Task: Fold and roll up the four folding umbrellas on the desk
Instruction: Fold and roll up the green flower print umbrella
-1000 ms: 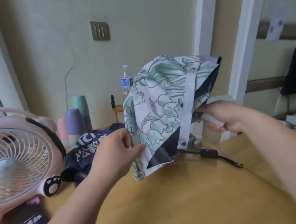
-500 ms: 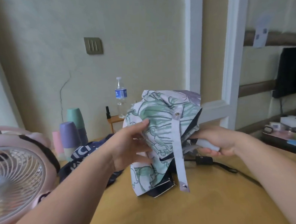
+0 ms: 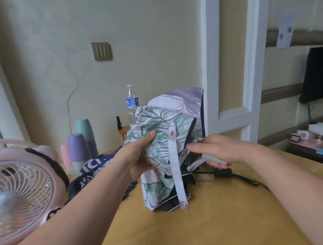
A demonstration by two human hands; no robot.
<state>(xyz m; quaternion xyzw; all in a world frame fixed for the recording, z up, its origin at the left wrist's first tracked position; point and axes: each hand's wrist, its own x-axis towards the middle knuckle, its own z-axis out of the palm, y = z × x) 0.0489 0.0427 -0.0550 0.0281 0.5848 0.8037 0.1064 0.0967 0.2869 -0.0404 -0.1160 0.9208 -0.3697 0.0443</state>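
Observation:
A collapsed folding umbrella (image 3: 162, 122) with white fabric printed in green flowers and a dark lining is held upright above the wooden desk (image 3: 209, 223). My left hand (image 3: 138, 157) grips its bunched canopy from the left, thumb on top. My right hand (image 3: 214, 151) holds its pale handle at the right, fingers partly extended. The closing strap (image 3: 177, 170) with snap buttons hangs down in front. A dark blue umbrella (image 3: 96, 172) with white lettering lies loose on the desk behind my left arm. Other umbrellas are out of sight.
A pink desk fan (image 3: 20, 187) fills the left edge. Stacked pastel cups (image 3: 81, 143) and a water bottle (image 3: 131, 103) stand near the wall. A black cord with a switch (image 3: 223, 172) lies right of the umbrella. Cluttered furniture (image 3: 311, 137) sits at far right.
The floral umbrella has come lower, toward the desk. My left hand moved from the fabric's lower edge up onto the canopy and closed around it. The strap now hangs straight down.

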